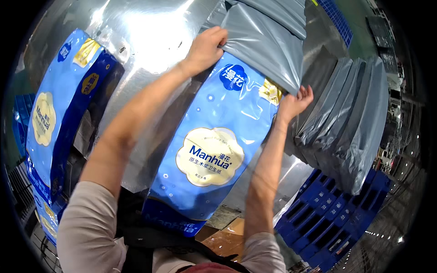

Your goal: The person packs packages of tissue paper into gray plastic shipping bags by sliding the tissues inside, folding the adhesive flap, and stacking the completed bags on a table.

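A long blue plastic-wrapped pack (pixel 200 118) with a cream flower-shaped label lies lengthwise in front of me, its near end close to my body. Its far end is inside the mouth of a grey plastic bag (pixel 261 38). My left hand (pixel 206 49) is closed on the bag's left edge, just beyond the pack's far left corner. On the other side, my right hand (pixel 295 103) pinches the right edge of the bag's mouth beside the pack. The part of the pack under the bag is hidden.
A similar blue pack (pixel 63 100) stands at the left, with another partly seen below it. Shiny metal table (pixel 154 41) spreads under the work. Folded grey bags (pixel 346 104) hang over the right edge, above blue pallets (pixel 323 214). Brown cardboard (pixel 225 236) shows near my body.
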`<state>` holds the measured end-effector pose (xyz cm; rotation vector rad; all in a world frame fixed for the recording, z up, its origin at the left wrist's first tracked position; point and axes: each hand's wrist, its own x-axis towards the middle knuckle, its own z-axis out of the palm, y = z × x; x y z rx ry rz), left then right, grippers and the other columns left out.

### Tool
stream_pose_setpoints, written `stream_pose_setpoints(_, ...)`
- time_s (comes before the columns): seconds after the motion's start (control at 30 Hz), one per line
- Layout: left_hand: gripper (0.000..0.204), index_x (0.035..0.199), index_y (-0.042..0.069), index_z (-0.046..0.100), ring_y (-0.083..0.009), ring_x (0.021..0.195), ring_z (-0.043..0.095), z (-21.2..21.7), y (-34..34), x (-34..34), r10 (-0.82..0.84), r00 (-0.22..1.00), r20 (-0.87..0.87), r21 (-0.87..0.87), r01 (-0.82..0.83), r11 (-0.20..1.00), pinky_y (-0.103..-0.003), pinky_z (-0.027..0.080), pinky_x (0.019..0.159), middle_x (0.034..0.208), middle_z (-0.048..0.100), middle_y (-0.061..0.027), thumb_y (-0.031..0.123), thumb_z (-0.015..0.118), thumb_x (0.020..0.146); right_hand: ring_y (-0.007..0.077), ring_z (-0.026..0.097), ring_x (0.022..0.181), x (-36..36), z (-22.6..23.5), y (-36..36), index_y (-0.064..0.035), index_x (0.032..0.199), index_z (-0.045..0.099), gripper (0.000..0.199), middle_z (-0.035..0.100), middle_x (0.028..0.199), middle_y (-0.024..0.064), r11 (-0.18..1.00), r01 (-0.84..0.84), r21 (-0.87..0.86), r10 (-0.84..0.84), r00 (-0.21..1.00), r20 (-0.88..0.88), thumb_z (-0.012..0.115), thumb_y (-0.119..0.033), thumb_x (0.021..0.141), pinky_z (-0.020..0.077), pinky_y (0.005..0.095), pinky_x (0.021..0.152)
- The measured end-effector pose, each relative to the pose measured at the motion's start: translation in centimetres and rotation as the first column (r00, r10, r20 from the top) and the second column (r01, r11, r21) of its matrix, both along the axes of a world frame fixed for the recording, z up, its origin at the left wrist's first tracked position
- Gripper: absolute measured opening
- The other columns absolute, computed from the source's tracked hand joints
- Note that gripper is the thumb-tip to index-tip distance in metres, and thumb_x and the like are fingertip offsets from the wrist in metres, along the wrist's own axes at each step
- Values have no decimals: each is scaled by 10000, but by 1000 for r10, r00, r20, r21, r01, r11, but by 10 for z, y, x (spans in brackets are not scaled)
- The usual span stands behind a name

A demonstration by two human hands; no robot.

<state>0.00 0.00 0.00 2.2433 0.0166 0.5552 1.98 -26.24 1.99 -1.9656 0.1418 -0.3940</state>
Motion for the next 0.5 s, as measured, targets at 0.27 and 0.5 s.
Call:
stream_pose_setpoints(0.27, 226, 850, 41, 597, -361, 854, 563, -16, -7, -33, 100, 788, -607, 57, -83, 995, -411, 451, 730, 884, 592, -213, 196, 501, 716, 271, 568, 652, -2, -67, -65, 23, 715, 587, 207, 591, 678, 192, 925, -172, -340, 40, 931, -362, 418, -82, 771, 424, 387, 655)
stream_pose_setpoints(0.5, 73, 683, 26, 553, -374, 640, 534, 17, 9, -244, -213, 806, -553, 185, 368, 911, -426, 436, 585, 663, 562, -172, 94, 543, 659, 361, 547, 611, -243, -15, -78, -11, 712, 549, 127, 557, 663, 191, 533, -552, -641, 225, 823, -521, 457, -88, 756, 407, 438, 515)
